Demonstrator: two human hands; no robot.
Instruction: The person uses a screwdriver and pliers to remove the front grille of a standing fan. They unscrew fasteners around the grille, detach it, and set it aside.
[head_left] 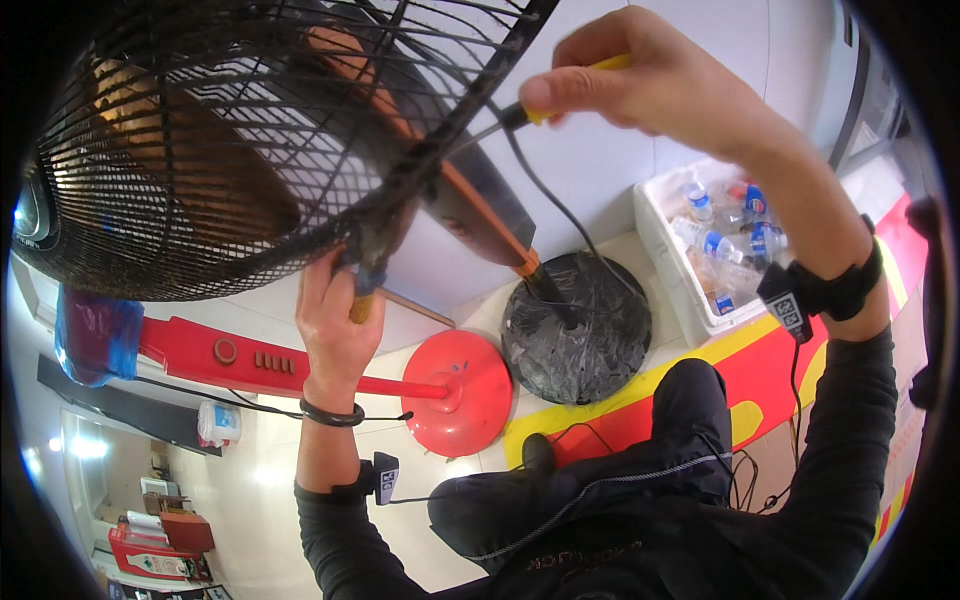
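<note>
A large black fan guard (200, 262) fills the upper left, its wire rim facing my hands. Behind the rim stands the fan's black column with orange trim (485, 205). My right hand (625, 85) is closed round the yellow-and-black handle of a screwdriver (513, 117). Its thin shaft points left and down to the guard's rim; whether the tip touches cannot be made out. Below the rim, my left hand (340, 325) grips what looks like pliers, with blue-and-yellow handles (367, 290). Their dark head lies against the rim, and the jaws are hard to make out.
A black plastic-wrapped round base (575, 340) stands on the floor beside a red round base (460, 395) with a red column (235, 355). A white foam box (712, 325) of plastic bottles is at right. A black cable (545, 185) hangs near the column.
</note>
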